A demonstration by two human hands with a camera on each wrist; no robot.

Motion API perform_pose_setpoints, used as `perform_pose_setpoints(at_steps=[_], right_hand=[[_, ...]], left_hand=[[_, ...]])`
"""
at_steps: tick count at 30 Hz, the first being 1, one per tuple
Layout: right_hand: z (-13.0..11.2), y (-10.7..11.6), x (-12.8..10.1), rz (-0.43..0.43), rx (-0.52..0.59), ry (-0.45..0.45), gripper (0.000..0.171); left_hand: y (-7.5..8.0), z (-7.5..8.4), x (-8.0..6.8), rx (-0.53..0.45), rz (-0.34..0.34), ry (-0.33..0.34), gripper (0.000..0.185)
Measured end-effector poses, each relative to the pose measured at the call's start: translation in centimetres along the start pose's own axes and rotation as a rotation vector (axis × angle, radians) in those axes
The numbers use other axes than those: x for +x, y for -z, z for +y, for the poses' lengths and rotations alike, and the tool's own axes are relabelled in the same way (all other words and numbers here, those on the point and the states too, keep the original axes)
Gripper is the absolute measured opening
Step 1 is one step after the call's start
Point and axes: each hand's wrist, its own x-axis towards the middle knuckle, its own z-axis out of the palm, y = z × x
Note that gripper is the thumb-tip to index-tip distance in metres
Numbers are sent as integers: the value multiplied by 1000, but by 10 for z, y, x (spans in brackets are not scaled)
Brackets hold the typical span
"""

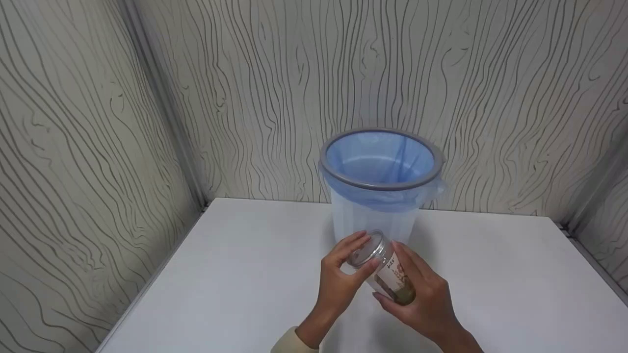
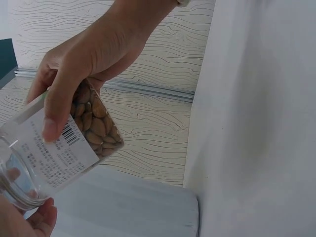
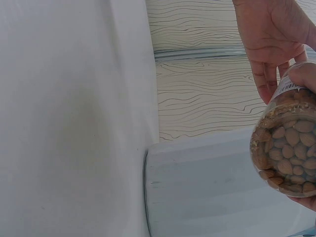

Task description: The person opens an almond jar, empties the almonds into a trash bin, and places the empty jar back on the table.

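Both hands hold a clear plastic jar of almonds [image 1: 391,274], tilted with its upper end toward the left. My left hand [image 1: 338,282] curls its fingers and thumb around the clear top end. Lower down, my right hand [image 1: 428,299] grips the body, thumb and fingers on opposite sides. In the left wrist view a white label [image 2: 54,160] with print and a barcode covers one side, and almonds [image 2: 96,123] fill the lower part. The right wrist view faces the jar's base, where packed almonds [image 3: 294,153] show through.
Just beyond the hands stands a white bin [image 1: 375,220] with a grey ring rim [image 1: 382,187] and a blue bag lining [image 1: 363,152]. It rests on a white table [image 1: 245,274]. Wood-grain panels [image 1: 274,98] close off the back and sides.
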Motion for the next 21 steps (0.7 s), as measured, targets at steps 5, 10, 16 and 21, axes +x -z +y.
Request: perform_pose_setpoints(at_steps=[5,10,16,21], right_hand=[[0,0,0,3,7,6,109],[0,-1,0,-3,10,2,107],[0,-1,0,-3,6,1,106],[0,0,0,-5,1,8,107]], left_hand=[[-1,1,0,15,7,19,40],[-1,2,-1,31,15,36,42],[-2,4,-1,41,28,39,43],[-3,5,-1,48,43,44,43]])
